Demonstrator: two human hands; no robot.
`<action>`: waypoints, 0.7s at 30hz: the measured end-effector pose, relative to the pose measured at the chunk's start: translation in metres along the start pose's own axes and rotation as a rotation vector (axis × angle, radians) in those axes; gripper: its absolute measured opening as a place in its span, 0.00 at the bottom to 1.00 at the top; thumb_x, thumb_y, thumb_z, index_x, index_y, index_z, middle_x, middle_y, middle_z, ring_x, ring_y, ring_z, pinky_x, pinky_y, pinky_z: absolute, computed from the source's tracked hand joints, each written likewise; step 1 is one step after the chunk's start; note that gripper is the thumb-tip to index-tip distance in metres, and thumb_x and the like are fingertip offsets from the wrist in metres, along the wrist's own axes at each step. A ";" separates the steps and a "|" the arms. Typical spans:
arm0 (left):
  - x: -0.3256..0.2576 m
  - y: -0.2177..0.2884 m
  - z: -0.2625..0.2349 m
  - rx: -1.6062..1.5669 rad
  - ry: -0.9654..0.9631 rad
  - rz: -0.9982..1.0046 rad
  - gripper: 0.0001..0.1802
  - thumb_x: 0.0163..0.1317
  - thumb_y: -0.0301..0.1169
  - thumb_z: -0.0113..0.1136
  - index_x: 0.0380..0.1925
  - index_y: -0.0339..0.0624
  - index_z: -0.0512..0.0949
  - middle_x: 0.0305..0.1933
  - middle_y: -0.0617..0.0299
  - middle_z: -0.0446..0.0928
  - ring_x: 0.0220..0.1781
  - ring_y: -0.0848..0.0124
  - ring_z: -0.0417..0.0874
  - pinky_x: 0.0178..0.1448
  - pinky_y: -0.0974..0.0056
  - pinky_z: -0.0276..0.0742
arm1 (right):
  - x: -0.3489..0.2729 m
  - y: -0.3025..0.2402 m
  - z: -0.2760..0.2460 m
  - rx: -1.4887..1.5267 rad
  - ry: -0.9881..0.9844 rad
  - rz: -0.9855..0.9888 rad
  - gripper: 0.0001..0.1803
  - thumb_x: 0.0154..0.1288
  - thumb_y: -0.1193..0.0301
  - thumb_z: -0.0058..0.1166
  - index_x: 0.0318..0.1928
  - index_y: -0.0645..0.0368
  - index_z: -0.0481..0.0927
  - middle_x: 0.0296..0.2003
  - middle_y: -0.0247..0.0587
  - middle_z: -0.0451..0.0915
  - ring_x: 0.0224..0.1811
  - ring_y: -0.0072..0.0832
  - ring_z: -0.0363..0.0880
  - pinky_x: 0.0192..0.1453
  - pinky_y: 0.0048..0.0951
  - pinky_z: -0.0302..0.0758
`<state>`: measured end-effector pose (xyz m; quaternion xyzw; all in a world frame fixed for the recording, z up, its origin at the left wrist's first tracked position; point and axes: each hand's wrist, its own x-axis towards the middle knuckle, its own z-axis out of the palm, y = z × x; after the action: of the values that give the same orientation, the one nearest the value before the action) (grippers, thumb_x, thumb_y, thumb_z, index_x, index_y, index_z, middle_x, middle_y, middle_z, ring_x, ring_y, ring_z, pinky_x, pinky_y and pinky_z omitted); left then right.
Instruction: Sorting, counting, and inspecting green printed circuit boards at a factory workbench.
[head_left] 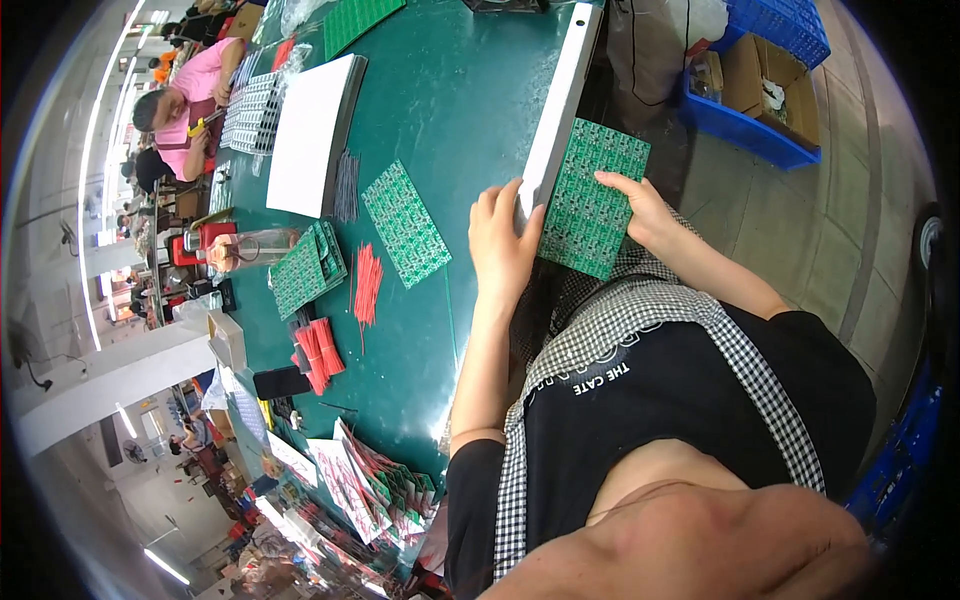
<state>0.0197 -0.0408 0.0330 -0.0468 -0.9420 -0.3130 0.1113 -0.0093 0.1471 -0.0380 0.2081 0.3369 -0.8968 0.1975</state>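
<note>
A green circuit board panel [592, 195], covered in rows of small repeated boards, is held tilted over my lap at the table edge. My right hand [648, 212] grips its right edge, thumb on top and the other fingers hidden beneath. My left hand [505, 240] closes around the near end of a long white bar [562, 95], its thumb close to the panel's left edge. Whether that thumb touches the panel is hard to see. Another green panel [407, 224] lies flat on the table, left of my left hand.
On the green table [440, 110] are red wires [367, 285], a bundle of red wires [320, 352], stacked panels [300, 275], a white slab [315, 135], a clear bottle [255, 249] and wired boards [375, 485]. A co-worker [190, 105] sits across. Blue crates [750, 130] stand right.
</note>
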 end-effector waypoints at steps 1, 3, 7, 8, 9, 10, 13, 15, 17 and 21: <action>0.005 -0.005 0.006 0.085 0.025 0.158 0.19 0.51 0.32 0.61 0.45 0.41 0.74 0.38 0.52 0.71 0.40 0.58 0.72 0.44 0.60 0.70 | 0.001 0.001 0.002 0.004 0.003 0.013 0.13 0.54 0.76 0.58 0.42 0.62 0.76 0.41 0.40 0.78 0.43 0.29 0.77 0.49 0.34 0.74; 0.009 -0.007 0.015 0.076 -0.048 0.125 0.23 0.50 0.32 0.62 0.49 0.43 0.72 0.42 0.51 0.69 0.43 0.57 0.71 0.47 0.58 0.69 | 0.002 0.003 0.002 0.007 0.006 0.003 0.13 0.54 0.76 0.58 0.42 0.62 0.76 0.40 0.39 0.78 0.43 0.29 0.77 0.48 0.34 0.74; 0.012 -0.012 0.024 0.080 -0.115 0.102 0.26 0.51 0.32 0.61 0.52 0.45 0.71 0.44 0.51 0.68 0.45 0.57 0.70 0.48 0.57 0.69 | 0.001 0.007 0.003 0.004 0.012 -0.031 0.12 0.56 0.73 0.55 0.42 0.60 0.77 0.40 0.36 0.79 0.42 0.27 0.77 0.48 0.32 0.74; 0.012 -0.012 0.024 0.079 -0.116 0.105 0.25 0.51 0.32 0.61 0.52 0.45 0.71 0.44 0.51 0.68 0.45 0.57 0.70 0.47 0.57 0.69 | 0.000 0.008 0.005 0.004 0.013 -0.031 0.12 0.56 0.73 0.55 0.42 0.60 0.77 0.40 0.36 0.79 0.42 0.27 0.77 0.48 0.32 0.74; 0.012 -0.012 0.025 0.079 -0.117 0.105 0.25 0.51 0.32 0.61 0.52 0.45 0.71 0.44 0.51 0.68 0.45 0.57 0.70 0.47 0.57 0.69 | -0.002 0.008 0.007 0.037 0.013 -0.031 0.11 0.56 0.73 0.55 0.42 0.60 0.77 0.40 0.37 0.79 0.42 0.27 0.77 0.48 0.32 0.74; 0.012 -0.011 0.026 0.095 -0.114 0.108 0.25 0.52 0.32 0.60 0.52 0.45 0.71 0.44 0.51 0.68 0.45 0.57 0.70 0.47 0.57 0.69 | -0.003 0.008 0.008 0.069 0.012 -0.031 0.11 0.57 0.73 0.55 0.42 0.60 0.76 0.40 0.37 0.79 0.42 0.27 0.77 0.48 0.32 0.74; 0.012 -0.012 0.028 0.097 -0.109 0.117 0.24 0.53 0.31 0.58 0.53 0.45 0.71 0.44 0.51 0.67 0.45 0.56 0.70 0.48 0.57 0.68 | -0.002 0.004 0.007 0.085 0.008 0.025 0.11 0.57 0.73 0.55 0.42 0.60 0.76 0.40 0.37 0.79 0.42 0.28 0.77 0.47 0.33 0.75; 0.011 -0.016 0.029 0.083 -0.106 0.118 0.23 0.54 0.31 0.58 0.53 0.45 0.71 0.44 0.50 0.67 0.45 0.56 0.70 0.48 0.57 0.68 | -0.005 0.005 0.014 0.076 0.023 0.002 0.12 0.57 0.73 0.55 0.42 0.60 0.76 0.40 0.37 0.79 0.42 0.28 0.77 0.48 0.33 0.75; 0.013 -0.018 0.031 0.072 -0.103 0.121 0.23 0.55 0.32 0.57 0.53 0.44 0.70 0.44 0.50 0.67 0.44 0.56 0.70 0.48 0.57 0.68 | -0.005 0.006 0.018 0.069 0.038 -0.024 0.12 0.57 0.72 0.55 0.43 0.60 0.76 0.41 0.37 0.79 0.42 0.28 0.77 0.48 0.34 0.75; 0.013 -0.013 0.031 0.048 -0.119 0.098 0.24 0.55 0.31 0.57 0.53 0.43 0.70 0.43 0.50 0.67 0.44 0.56 0.70 0.48 0.56 0.68 | 0.009 0.015 0.008 0.172 -0.015 0.061 0.13 0.58 0.71 0.55 0.44 0.59 0.75 0.41 0.39 0.78 0.42 0.31 0.78 0.47 0.35 0.75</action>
<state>-0.0004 -0.0321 0.0049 -0.1088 -0.9508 -0.2812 0.0714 -0.0116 0.1286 -0.0451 0.2278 0.2508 -0.9174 0.2085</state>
